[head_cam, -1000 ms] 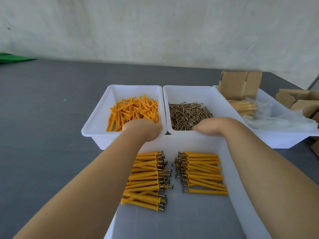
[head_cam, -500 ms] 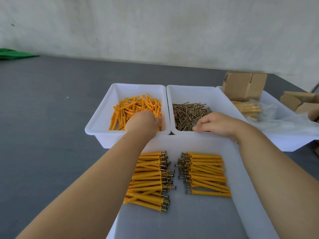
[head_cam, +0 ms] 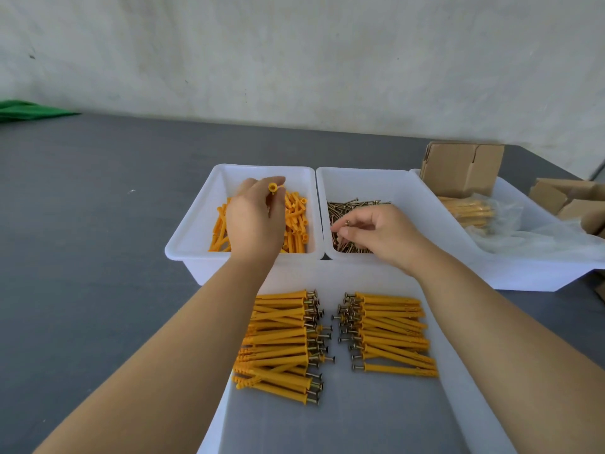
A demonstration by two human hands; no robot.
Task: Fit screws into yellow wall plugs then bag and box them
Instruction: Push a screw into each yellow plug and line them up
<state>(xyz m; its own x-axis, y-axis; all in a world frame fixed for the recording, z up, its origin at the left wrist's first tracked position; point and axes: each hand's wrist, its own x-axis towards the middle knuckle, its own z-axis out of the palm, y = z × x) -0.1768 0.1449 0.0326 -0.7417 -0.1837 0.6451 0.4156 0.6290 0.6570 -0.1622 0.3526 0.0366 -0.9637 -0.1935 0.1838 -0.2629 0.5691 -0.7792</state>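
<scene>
Head view: the left hand (head_cam: 253, 221) pinches one yellow wall plug (head_cam: 272, 188) upright above the plug bin (head_cam: 193, 237) at 11 o'clock. The right hand (head_cam: 379, 232) pinches a single screw (head_cam: 347, 222) over the screw bin (head_cam: 409, 198) at 1 o'clock. Assembled plugs (head_cam: 389, 332) lie in the near tray (head_cam: 471, 404). Risk: the fingertip grip on the screw looks slight; it could drop or enter the plug askew.
</scene>
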